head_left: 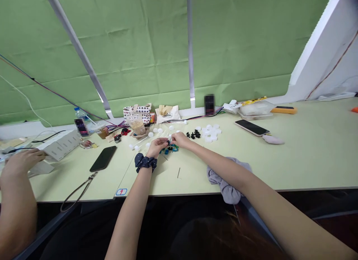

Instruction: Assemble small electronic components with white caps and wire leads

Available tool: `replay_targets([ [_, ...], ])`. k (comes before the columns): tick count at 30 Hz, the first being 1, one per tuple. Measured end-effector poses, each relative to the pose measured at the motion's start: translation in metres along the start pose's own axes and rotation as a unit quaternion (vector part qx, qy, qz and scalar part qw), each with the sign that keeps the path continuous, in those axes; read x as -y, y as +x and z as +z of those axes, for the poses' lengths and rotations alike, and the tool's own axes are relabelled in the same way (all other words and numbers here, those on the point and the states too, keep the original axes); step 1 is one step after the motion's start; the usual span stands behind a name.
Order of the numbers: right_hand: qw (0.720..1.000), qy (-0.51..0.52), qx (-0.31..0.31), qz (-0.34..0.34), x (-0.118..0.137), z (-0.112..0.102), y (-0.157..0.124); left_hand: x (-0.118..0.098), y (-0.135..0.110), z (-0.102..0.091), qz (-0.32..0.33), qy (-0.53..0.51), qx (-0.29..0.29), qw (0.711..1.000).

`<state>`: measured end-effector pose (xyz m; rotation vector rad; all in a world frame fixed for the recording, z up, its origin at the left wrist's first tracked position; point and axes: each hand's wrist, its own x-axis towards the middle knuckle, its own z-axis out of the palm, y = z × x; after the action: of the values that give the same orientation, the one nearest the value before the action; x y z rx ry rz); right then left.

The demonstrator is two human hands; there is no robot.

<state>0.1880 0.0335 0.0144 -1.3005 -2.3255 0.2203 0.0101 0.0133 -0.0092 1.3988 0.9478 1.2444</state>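
Observation:
My left hand (pixel 157 146), with a dark dotted scrunchie (pixel 145 162) on its wrist, pinches something small and dark that I cannot make out. My right hand (pixel 181 140) meets it fingertip to fingertip, closed on something thin that is too small to name. Under and beside the fingers lies a pile of small blue, green and black pieces (pixel 171 149). An L-shaped hex key (pixel 179 173) rests on the table in front of the hands. Small black parts (pixel 193 134) and several round white caps (pixel 210 133) sit just beyond my right hand.
Clear tubes with white ends (pixel 142 141) lie behind my left hand, near a drink cup (pixel 137 126). A grey cloth (pixel 229 180) hangs over the table edge under my right forearm. Phones (pixel 103 158) lie on both sides. At far left is another person's hand (pixel 24 161) by a white box (pixel 63 144).

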Motion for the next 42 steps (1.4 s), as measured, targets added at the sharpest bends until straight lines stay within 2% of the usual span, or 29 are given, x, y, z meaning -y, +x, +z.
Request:
replay_targets([
  [6, 0.997, 0.018, 0.027, -0.064, 0.000, 0.003, 0.002, -0.015, -0.005, -0.003, -0.003, 0.022, -0.003, 1.000],
  [9, 0.999, -0.020, 0.017, -0.046, 0.005, 0.003, 0.000, -0.016, -0.009, -0.007, 0.005, 0.020, 0.001, 1.000],
  [13, 0.998, -0.067, -0.002, -0.012, 0.008, 0.002, -0.003, -0.007, -0.011, -0.009, -0.001, 0.007, 0.009, 1.000],
  [18, 0.999, -0.047, 0.003, 0.002, 0.007, 0.002, -0.003, 0.007, -0.009, -0.013, 0.004, -0.003, 0.023, 1.000],
  [23, 0.999, -0.031, 0.000, 0.025, 0.008, 0.002, -0.004, 0.010, -0.009, -0.014, 0.013, -0.008, 0.030, 0.999],
  [29, 1.000, 0.010, -0.004, 0.014, 0.005, 0.005, -0.004, 0.007, -0.012, -0.011, 0.025, -0.018, 0.029, 0.999],
  [35, 0.996, 0.073, 0.005, -0.050, 0.003, 0.006, -0.002, 0.002, -0.014, -0.009, 0.027, -0.029, 0.008, 0.999],
  [38, 0.997, 0.056, 0.007, -0.061, 0.004, 0.004, -0.003, 0.002, -0.014, -0.009, 0.020, -0.033, 0.006, 0.999],
  [42, 0.999, 0.005, -0.030, -0.025, 0.005, 0.000, -0.003, 0.004, -0.013, -0.010, 0.013, -0.035, 0.019, 0.999],
])
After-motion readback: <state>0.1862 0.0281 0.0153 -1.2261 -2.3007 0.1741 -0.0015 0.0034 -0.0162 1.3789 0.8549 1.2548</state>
